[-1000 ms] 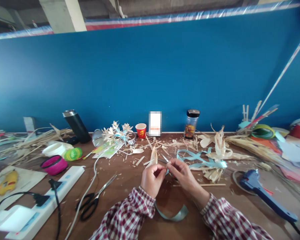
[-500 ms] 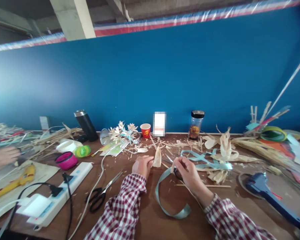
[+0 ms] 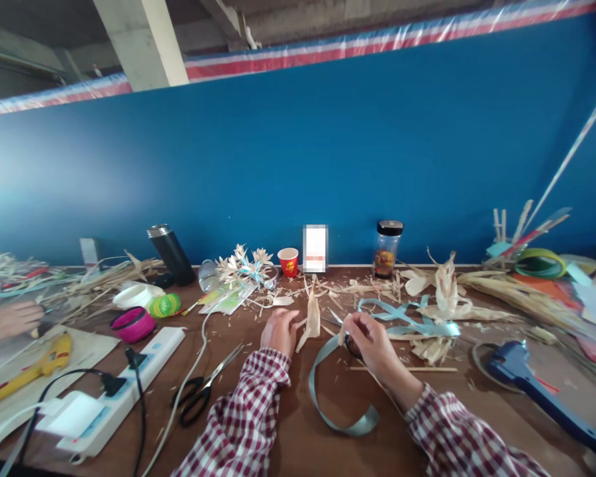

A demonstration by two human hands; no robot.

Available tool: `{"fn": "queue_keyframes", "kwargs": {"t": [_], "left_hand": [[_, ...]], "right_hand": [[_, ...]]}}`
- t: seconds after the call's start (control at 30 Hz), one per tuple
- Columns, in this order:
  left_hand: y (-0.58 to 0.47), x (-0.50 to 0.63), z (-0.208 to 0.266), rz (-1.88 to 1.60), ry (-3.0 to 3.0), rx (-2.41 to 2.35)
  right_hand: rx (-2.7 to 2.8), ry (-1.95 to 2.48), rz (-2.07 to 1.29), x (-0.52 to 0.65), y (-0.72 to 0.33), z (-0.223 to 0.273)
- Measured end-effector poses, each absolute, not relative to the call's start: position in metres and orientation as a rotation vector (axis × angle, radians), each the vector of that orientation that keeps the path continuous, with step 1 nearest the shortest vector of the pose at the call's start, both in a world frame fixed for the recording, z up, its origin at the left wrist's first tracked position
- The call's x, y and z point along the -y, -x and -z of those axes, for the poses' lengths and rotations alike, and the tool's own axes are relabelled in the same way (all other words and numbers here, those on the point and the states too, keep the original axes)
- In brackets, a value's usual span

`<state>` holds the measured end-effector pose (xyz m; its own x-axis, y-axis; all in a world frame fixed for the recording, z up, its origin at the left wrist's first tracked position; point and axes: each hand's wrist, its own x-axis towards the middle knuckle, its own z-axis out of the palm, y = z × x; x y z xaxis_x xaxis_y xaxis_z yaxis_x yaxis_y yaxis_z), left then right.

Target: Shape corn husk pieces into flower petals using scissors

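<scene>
My left hand (image 3: 279,331) rests over the table with its fingers loosely bent and a little apart, just left of a dried corn husk piece (image 3: 312,317). That husk stands pointed end up, with a narrow flap hanging at its lower left. My right hand (image 3: 372,339) pinches a small husk strip (image 3: 344,329) between thumb and fingers. Below this hand a dark scissor handle (image 3: 351,347) shows partly; whether the hand holds it is hidden. A pale blue ribbon (image 3: 314,381) curls down from beside the right fingers onto the table.
Black scissors (image 3: 195,401) lie by my left sleeve, near a power strip (image 3: 149,371). A blue glue gun (image 3: 536,381) is at right, husk flowers (image 3: 447,291) behind it. A red paper cup (image 3: 289,264) and jar (image 3: 388,250) stand at the back. Another person's hand (image 3: 14,319) is at far left.
My left fingers have drawn slightly left, away from the corn husk, whose lower flap now shows. My right hand keeps its pinch in nearly the same place.
</scene>
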<state>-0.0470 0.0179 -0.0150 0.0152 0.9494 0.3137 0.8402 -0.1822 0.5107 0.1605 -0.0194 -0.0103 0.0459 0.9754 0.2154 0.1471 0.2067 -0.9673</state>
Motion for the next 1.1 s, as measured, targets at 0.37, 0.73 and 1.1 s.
{"fn": "queue_keyframes", "kwargs": {"t": [0.37, 0.73, 1.1], "left_hand": [[0.052, -0.012, 0.003, -0.520, -1.985, -1.690], [0.033, -0.007, -0.003, -0.921, -1.463, -1.347], [0.002, 0.014, -0.002, -1.051, -1.552, -1.208]], "right_hand": [[1.338, 1.158, -0.974, 0.018, -0.161, 0.016], [1.451, 1.225, -0.818, 0.021, -0.158, 0.009], [1.467, 1.175, -1.011, 0.028, -0.152, 0.007]]}}
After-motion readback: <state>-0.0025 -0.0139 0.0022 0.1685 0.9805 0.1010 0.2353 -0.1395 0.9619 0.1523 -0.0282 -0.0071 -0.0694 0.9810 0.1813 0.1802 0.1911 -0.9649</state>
